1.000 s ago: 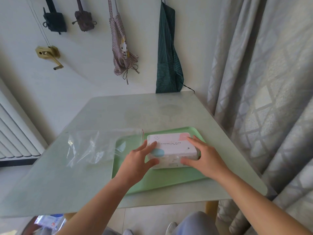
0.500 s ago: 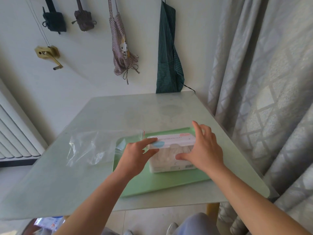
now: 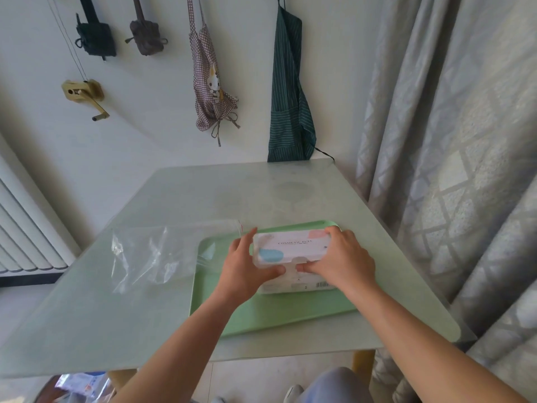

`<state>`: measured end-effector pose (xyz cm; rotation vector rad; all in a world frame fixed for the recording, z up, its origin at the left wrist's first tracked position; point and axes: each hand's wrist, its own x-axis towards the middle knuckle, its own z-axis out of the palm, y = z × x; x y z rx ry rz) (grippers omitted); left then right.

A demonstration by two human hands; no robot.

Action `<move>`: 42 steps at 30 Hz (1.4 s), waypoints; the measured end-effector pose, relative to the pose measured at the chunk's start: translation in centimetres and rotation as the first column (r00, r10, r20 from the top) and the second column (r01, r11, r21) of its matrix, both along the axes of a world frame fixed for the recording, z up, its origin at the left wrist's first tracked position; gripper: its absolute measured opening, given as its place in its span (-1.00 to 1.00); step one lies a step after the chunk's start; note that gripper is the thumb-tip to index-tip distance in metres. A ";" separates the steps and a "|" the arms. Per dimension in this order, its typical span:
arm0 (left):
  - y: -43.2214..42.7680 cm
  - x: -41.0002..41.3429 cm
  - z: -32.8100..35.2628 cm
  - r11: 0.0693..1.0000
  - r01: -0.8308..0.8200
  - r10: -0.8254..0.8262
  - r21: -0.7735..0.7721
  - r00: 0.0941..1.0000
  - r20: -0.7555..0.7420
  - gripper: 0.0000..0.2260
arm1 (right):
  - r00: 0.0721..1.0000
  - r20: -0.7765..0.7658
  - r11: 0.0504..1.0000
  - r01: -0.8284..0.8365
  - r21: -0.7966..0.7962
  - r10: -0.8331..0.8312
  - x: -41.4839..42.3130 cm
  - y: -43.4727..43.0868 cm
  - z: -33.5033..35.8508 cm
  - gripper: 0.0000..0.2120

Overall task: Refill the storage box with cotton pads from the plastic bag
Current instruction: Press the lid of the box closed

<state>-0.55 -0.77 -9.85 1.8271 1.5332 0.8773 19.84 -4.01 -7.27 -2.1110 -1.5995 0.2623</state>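
**Both hands on the box lid**

The storage box [image 3: 292,248] sits on the back half of the green tray [image 3: 276,312]. Its lid has a blue spot and a pink spot on it. The left hand [image 3: 247,269] holds the left end of the box, with fingers curled round the side and the thumb on the front. The right hand [image 3: 343,260] holds the right end, with fingers over the lid and the thumb on the front too. The two thumbs almost meet by the little tab in the middle of the lid's front edge.

The plastic bag [image 3: 157,251] lies just left of the tray, and its right end rests over the tray's left rim. It looks flat and empty. No cotton pads show in it. The front of the box looks white inside, so the pads are likely in there, but it is hard to be sure.

I think the filling is done and the step now is the lid. I cannot tell if the lid is all the way down. Next, the thumbs and fingers likely need to press the front edge down by the tab until it is shut. The box must stay flat on the tray while they press.
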 end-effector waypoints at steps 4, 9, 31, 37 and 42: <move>1.2 0.7 0.4 0.997 0.010 -0.012 -0.076 1.000 -0.028 -0.11 | 0.999 0.049 1.000 0.001 -0.015 0.000 0.1 0.5 0.0 -0.15; 1.2 1.4 -0.1 0.998 -0.057 0.057 0.003 0.996 -0.072 -0.24 | 0.994 0.109 1.000 0.007 0.000 -0.007 0.0 0.6 -0.3 -0.13; -1.4 -0.8 0.1 0.881 0.417 -0.089 0.225 0.612 -0.786 -0.51 | 0.913 0.199 0.935 -0.347 -0.080 0.356 3.2 -0.6 -2.4 -0.26; -2.2 0.0 -1.8 0.923 0.337 -0.131 0.189 0.733 -0.668 -0.45 | 0.865 0.391 0.949 -0.277 -0.152 0.315 2.5 -1.3 -4.0 -0.29; -2.2 0.5 -2.2 0.950 0.272 -0.179 0.156 0.878 -0.444 -0.37 | 0.904 0.250 0.937 -0.320 -0.143 0.347 2.5 -1.6 -4.1 -0.21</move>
